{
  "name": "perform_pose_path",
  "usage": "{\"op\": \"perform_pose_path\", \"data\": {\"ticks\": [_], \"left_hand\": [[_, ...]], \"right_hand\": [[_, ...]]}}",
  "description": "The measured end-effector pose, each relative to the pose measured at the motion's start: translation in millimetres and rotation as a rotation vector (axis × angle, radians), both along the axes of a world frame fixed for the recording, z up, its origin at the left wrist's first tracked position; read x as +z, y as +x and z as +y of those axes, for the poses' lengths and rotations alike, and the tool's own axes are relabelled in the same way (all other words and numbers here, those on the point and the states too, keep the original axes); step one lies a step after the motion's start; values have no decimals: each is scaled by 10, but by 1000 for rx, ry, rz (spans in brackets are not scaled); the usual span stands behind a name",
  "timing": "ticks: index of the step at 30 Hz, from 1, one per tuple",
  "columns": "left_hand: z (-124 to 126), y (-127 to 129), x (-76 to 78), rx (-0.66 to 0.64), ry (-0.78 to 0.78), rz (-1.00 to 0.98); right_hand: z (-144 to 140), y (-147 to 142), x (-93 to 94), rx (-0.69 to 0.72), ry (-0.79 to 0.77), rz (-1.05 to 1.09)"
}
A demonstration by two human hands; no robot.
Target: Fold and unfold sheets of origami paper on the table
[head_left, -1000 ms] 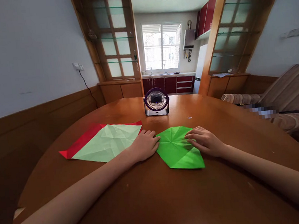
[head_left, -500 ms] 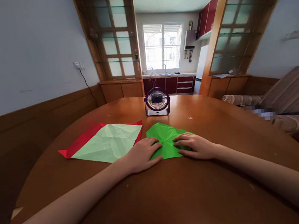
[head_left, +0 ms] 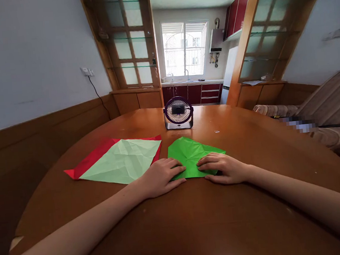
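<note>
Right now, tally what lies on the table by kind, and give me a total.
Paper sheets: 3 - bright green sheet under both hands, pale green sheet, red sheet beneath it.
Fans: 1 - small desk fan.
Total: 4 things on the table.

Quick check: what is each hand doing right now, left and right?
Left hand: open, flat, pressing the green paper.
Right hand: open, flat, pressing the same paper.
</note>
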State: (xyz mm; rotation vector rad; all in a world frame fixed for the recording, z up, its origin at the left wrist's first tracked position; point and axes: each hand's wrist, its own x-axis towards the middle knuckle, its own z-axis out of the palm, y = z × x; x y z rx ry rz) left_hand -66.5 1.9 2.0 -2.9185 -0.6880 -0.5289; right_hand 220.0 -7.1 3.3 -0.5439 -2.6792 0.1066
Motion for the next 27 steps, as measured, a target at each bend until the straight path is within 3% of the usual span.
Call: {"op": "perform_pose_path", "data": {"ticks": [16, 23, 27], "left_hand": [[-37, 27, 9, -67, 75, -55], [-115, 40, 83, -142, -169, -81], [-58, -60, 116, -88, -270, -59]], "right_hand": [[-10, 44, -12, -27, 116, -49], [5, 173, -23, -131, 238, -95], [39, 224, -38, -137, 247, -94]]}}
